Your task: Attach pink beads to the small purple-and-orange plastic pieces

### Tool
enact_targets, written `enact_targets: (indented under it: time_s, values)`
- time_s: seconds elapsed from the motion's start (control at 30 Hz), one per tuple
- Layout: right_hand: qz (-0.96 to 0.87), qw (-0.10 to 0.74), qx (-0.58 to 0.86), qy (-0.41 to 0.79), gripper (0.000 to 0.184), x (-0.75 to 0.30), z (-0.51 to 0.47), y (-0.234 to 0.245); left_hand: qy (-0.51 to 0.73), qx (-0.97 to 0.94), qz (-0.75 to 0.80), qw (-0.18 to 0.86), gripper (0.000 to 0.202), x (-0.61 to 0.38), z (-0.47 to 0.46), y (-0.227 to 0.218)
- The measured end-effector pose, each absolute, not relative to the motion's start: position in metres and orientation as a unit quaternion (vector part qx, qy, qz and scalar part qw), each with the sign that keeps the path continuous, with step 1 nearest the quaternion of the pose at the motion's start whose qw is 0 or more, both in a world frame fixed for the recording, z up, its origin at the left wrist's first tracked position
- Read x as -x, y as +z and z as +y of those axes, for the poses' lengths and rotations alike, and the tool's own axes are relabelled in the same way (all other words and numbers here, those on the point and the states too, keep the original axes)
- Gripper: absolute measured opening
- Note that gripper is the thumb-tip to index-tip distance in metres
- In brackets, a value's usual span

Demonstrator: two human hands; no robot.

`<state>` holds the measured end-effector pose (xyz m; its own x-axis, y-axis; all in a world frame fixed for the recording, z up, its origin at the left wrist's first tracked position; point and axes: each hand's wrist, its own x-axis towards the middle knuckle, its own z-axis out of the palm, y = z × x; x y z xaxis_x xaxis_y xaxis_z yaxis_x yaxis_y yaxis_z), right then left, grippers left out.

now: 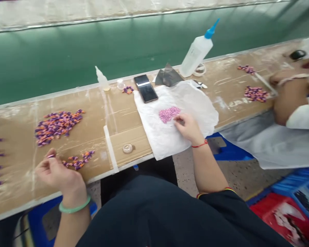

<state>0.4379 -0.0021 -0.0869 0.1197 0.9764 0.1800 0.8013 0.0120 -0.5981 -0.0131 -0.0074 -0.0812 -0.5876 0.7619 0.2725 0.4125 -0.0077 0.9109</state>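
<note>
Left hand (57, 174) pinches a small purplish piece (50, 156); right hand (187, 127) narrow at pink bead pile (167, 114), can't tell if holding any, white sheet (159, 140) probably stopping strays.

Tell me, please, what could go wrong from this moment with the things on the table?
The small pink pieces lie loose on the white sheet, which reaches past the front edge of the table; a tug by the right hand might scatter them. The loose purple-and-orange pieces beside the left hand could be brushed off that edge. The small round container sits near it too and might be knocked down.
</note>
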Motion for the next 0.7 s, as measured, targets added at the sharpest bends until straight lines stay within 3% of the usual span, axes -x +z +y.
enact_targets:
  time_s: [0.1, 0.2, 0.5, 0.7]
  values:
    - [-0.653, 0.295, 0.681, 0.151, 0.01, -0.442, -0.001, -0.085, 0.655, -0.323, 0.679, 0.079, 0.028, -0.001, -0.002, -0.065]
    - [-0.665, 0.293, 0.668, 0.162, 0.011, -0.441, 0.001, -0.083, 0.657, -0.322, 0.678, 0.065, 0.032, -0.011, -0.011, -0.044]
    - [-0.683, 0.271, 0.655, 0.176, 0.01, -0.435, 0.004, -0.078, 0.602, -0.355, 0.658, 0.28, 0.02, -0.03, -0.047, -0.024]
    - [-0.671, 0.255, 0.672, 0.181, 0.005, -0.431, 0.005, -0.074, 0.636, -0.342, 0.608, 0.331, 0.019, -0.027, -0.045, -0.031]
